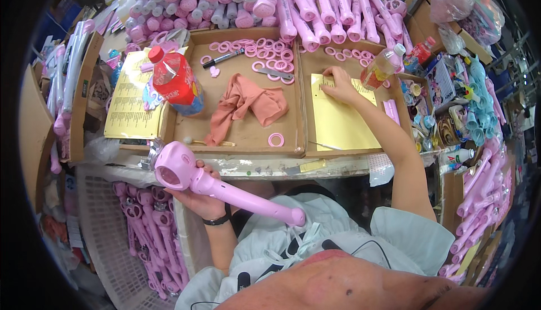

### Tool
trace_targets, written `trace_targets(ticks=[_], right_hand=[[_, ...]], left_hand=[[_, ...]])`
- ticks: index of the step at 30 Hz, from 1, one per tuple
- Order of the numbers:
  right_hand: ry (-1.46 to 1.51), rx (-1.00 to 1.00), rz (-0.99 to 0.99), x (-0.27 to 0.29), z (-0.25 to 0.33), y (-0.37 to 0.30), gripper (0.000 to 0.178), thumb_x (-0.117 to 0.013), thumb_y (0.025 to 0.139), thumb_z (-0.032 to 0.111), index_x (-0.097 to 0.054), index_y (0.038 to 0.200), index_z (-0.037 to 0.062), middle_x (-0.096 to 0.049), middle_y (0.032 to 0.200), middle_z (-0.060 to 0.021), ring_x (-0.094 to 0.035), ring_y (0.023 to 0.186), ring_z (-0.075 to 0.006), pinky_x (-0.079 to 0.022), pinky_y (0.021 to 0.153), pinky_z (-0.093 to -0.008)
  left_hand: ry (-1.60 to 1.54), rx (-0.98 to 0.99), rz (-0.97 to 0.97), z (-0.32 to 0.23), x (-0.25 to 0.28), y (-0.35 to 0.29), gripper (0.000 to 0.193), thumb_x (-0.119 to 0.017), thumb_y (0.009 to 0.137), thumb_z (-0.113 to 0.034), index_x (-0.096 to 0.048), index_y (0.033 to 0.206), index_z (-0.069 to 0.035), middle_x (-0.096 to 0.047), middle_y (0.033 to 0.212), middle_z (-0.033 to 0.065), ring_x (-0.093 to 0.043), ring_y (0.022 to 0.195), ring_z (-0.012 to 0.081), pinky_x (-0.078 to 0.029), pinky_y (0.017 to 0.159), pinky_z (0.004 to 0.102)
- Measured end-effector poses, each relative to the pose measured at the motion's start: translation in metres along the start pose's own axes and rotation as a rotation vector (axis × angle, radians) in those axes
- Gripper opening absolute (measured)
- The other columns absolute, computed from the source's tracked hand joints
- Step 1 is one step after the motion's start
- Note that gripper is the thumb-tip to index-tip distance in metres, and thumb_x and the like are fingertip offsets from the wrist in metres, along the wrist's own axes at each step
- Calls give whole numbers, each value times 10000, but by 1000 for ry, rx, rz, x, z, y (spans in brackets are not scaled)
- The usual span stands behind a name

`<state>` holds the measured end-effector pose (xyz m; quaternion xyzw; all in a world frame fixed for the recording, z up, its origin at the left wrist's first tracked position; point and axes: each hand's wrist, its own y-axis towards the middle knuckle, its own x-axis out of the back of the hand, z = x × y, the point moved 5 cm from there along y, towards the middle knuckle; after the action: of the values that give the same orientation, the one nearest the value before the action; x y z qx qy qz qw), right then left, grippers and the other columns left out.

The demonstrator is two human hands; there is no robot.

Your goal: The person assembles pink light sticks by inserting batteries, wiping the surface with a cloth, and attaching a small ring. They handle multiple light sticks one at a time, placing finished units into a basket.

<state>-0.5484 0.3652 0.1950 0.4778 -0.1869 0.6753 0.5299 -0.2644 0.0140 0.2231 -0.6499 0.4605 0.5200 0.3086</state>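
Note:
My left hand is closed around a pink plastic toy wand, just below its round, hollow head. The wand lies slantwise in front of my body, its handle end pointing right. On the right, my right hand rests at the upper part of a yellow printed sheet in a cardboard tray. Its fingers are bent and drawn together against the paper; whatever they pinch is too small to make out.
Cardboard trays hold pink rings, an orange cloth, a black marker and a red-labelled bottle. Another bottle stands right of my hand. Pink wands pile up behind; a basket holds more at lower left.

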Motion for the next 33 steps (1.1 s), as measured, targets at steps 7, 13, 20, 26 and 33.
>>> trace_targets(ticks=[7, 13, 20, 26, 33], right_hand=[[-103, 155, -168, 5, 21, -13, 398, -616, 778, 226, -536, 1113, 28, -533, 1083, -155, -473, 1058, -312, -357, 926, -398], [-23, 85, 15, 7, 6, -7, 458, -628, 790, 309, -551, 1175, 70, -489, 1194, -156, -433, 1127, -327, -326, 992, -413], [24, 98, 119, 3, -2, -1, 492, -664, 736, 362, -551, 1143, 109, -468, 1203, -143, -406, 1145, -319, -305, 991, -421], [25, 16, 64, 3, 0, 3, 561, -672, 721, 323, -472, 1181, 72, -551, 1045, -107, -485, 1003, -299, -342, 914, -419], [-80, 81, -109, 0, 12, -3, 422, -655, 757, 266, -555, 1092, 31, -533, 1028, -142, -469, 1012, -314, -384, 869, -398]], left_hand=[[30, 66, 58, 17, -14, 15, 813, -594, 801, -564, -278, 1320, -24, -427, 1120, 162, -475, 944, 260, -455, 776, 380], [8, 151, 117, 36, -20, 29, 827, -603, 806, -540, -228, 1337, -29, -395, 1142, 165, -470, 940, 262, -453, 798, 392], [119, 160, -25, 41, -9, 33, 903, -617, 783, -564, -210, 1308, 47, -391, 1147, 164, -477, 960, 243, -451, 805, 377], [111, 159, 32, 42, -11, 36, 863, -621, 790, -545, -215, 1339, -17, -378, 1137, 164, -482, 952, 251, -452, 793, 388], [80, 165, 40, 43, -11, 38, 832, -634, 791, -515, -218, 1361, -74, -365, 1144, 173, -484, 945, 273, -454, 775, 412]])
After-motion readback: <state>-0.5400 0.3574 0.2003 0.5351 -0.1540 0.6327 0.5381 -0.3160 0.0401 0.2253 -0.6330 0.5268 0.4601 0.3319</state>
